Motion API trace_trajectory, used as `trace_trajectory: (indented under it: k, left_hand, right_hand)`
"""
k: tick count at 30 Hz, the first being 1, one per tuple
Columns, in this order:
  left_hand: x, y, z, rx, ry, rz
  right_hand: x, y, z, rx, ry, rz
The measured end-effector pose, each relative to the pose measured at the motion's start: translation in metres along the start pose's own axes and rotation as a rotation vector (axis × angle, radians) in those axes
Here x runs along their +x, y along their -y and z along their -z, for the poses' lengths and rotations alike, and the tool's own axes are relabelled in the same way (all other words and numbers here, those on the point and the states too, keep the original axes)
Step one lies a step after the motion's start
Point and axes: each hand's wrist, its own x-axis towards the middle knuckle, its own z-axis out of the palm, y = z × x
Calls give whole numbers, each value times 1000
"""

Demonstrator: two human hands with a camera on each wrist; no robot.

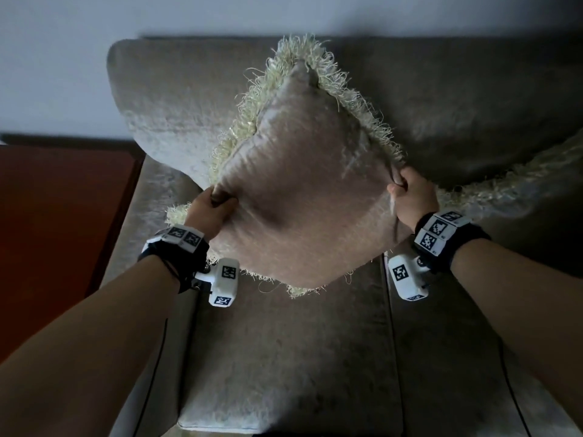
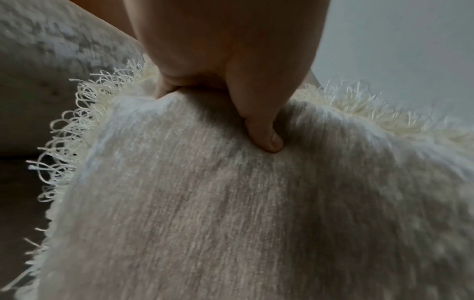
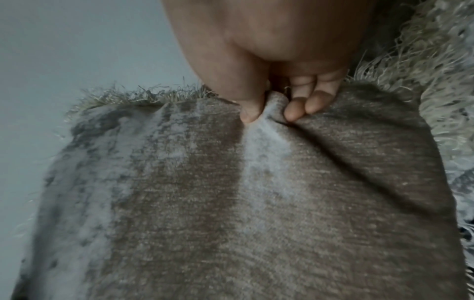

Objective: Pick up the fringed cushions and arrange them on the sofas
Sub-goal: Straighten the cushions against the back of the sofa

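Observation:
A beige velvet cushion (image 1: 303,184) with a cream fringe hangs tilted like a diamond above the sofa seat (image 1: 284,357). My left hand (image 1: 217,201) pinches its left corner, thumb pressed into the fabric (image 2: 266,140). My right hand (image 1: 403,187) grips a fold at its right corner, thumb and fingers (image 3: 295,113) bunching the cloth. The cushion's face (image 2: 231,203) fills the left wrist view, and the same face (image 3: 231,203) fills the right wrist view. A second fringed cushion (image 1: 520,184) lies at the right against the sofa back.
The grey-brown sofa back (image 1: 176,99) rises behind the held cushion, with a pale wall (image 1: 63,58) above. A dark red-brown surface (image 1: 56,231) lies left of the sofa arm. A seam (image 1: 389,326) splits the seat into two pads.

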Motion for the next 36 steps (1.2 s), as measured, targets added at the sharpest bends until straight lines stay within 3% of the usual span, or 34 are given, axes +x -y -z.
trace_trajectory:
  k: [6,10,13,17,20,24,31,33,36]
  left_hand:
    - [29,8,5,0,-37,56]
    - [36,11,0,198,-49,102]
    - [34,1,-5,305,-162,24]
    - [26,-17,-10,281,-409,-126]
    - [27,-14,-16,235,-301,-52]
    - [27,-1,-30,378,-150,19]
    - [33,12,-42,288,-91,-178]
    - [31,18,-34,249,-161,-127]
    - [33,34,-16,239,-228,165]
  right_hand:
    - [3,7,2,9,5,-7]
    - [4,7,-10,-23,-50,-48]
    - [-2,6,-19,15,-78,-81]
    - [-23,7,-29,45,-210,21]
    - [-41,10,-35,31,-256,100]
    - [-45,6,-48,-48,-216,168]
    - [-23,-7,-57,-194,89,-155]
    - [-25,-8,-57,-146,72,-181]
    - [-22,-17,-57,-32,29,-269]
